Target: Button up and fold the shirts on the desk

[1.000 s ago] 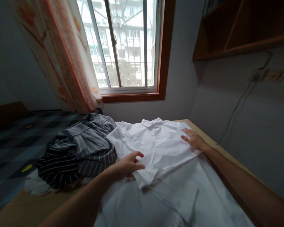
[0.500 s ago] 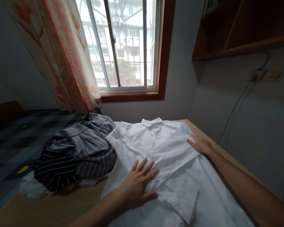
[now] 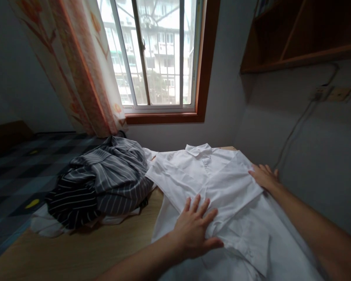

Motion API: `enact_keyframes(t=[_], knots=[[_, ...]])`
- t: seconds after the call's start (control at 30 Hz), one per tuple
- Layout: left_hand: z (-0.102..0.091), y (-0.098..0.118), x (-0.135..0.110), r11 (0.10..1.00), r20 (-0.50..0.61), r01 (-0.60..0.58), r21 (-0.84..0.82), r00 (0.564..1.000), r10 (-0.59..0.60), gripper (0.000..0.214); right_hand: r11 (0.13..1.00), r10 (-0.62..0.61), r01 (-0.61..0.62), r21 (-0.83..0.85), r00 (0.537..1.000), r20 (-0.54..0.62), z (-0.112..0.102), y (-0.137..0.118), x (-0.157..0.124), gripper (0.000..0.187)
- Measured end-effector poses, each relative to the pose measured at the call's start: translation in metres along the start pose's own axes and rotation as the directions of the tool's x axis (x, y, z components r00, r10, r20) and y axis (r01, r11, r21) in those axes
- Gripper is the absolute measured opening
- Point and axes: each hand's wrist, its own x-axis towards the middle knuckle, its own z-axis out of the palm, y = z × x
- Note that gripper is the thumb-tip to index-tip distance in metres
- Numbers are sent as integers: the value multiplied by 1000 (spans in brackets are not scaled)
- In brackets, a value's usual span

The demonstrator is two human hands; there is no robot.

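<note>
A white shirt (image 3: 231, 183) lies spread on the wooden table, its collar (image 3: 198, 150) toward the window. One sleeve crosses its front, and the cuff (image 3: 256, 253) rests near the lower right. Flat on the fabric, left of the middle, is my left hand (image 3: 194, 228), fingers spread. My right hand (image 3: 265, 176) is at the shirt's right edge, over the table's right side, with its fingers stretched out and apart. Neither hand grips anything.
A heap of striped grey and black clothes (image 3: 105, 181) sits on the table (image 3: 84, 255) at left. Beyond it is a bed with a checked cover (image 3: 14, 171). The wall (image 3: 316, 156) stands close at right, with a hanging cable (image 3: 292, 130) and a shelf (image 3: 307, 58) above.
The shirt has shifted right across the table with both my hands on it, and more bare table shows between it and the striped clothes. The view has also shifted slightly.
</note>
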Motion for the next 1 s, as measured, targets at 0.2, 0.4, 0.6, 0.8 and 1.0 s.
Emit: enact_keyframes(t=[0.2, 0.4, 0.6, 0.8, 1.0], knots=[[-11, 5, 9, 999, -58, 26, -31, 998, -28, 80, 954, -276, 281, 105, 959, -60, -24, -93, -39, 65], [-13, -17, 5, 985, -45, 149, 83, 988, -146, 81, 815, -558, 543, 204, 830, 19, -13, -129, -77, 65], [-12, -25, -1, 989, -9, 126, 75, 992, -125, 89, 920, -376, 360, 155, 922, 89, 0, -67, -46, 69], [-19, -36, -14, 987, 43, 128, 101, 990, -132, 94, 970, -226, 214, 118, 970, 91, 14, -27, -28, 72], [-20, -44, -32, 985, 45, 105, 134, 993, -112, 90, 990, -117, 109, 89, 989, 87, 8, -22, -23, 75]])
